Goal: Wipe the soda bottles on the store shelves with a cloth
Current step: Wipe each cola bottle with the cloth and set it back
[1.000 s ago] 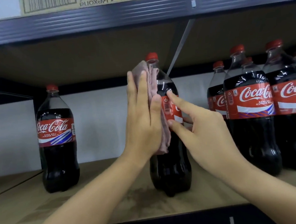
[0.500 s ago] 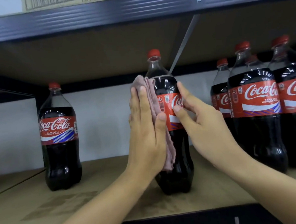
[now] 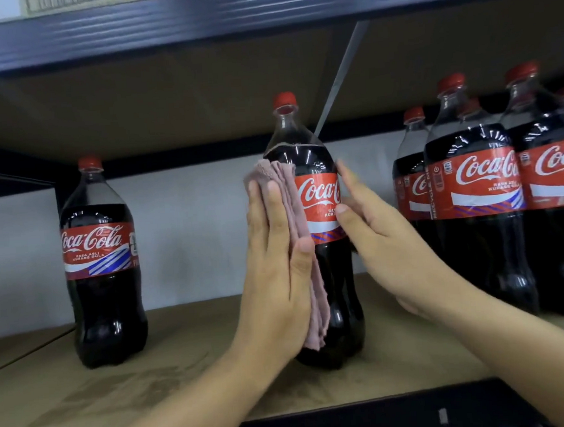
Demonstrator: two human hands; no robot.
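Brown shelf board point(image 3: 172, 378) under a dark upper shelf point(image 3: 196, 17), pale wall behind. At its middle stands the soda bottle point(image 3: 314, 165) being wiped, upright, red cap on. The left hand point(image 3: 278, 279), fingers straight and together, presses a folded pink cloth point(image 3: 300, 232) flat against the bottle's left side. The right hand point(image 3: 384, 236), fingers straight and slightly spread, touches the bottle's right side at the label, steadying it (not curled round it).

Judged step: wiping mid-body. The next move likely calls for turning the bottle to reach its back.

Well left of that bottle stands a lone bottle point(image 3: 101, 257); to its right, a cluster of bottles point(image 3: 478, 201), cut off at the frame edge. The middle bottle's rear face is hidden; the right fingertips are blurred.
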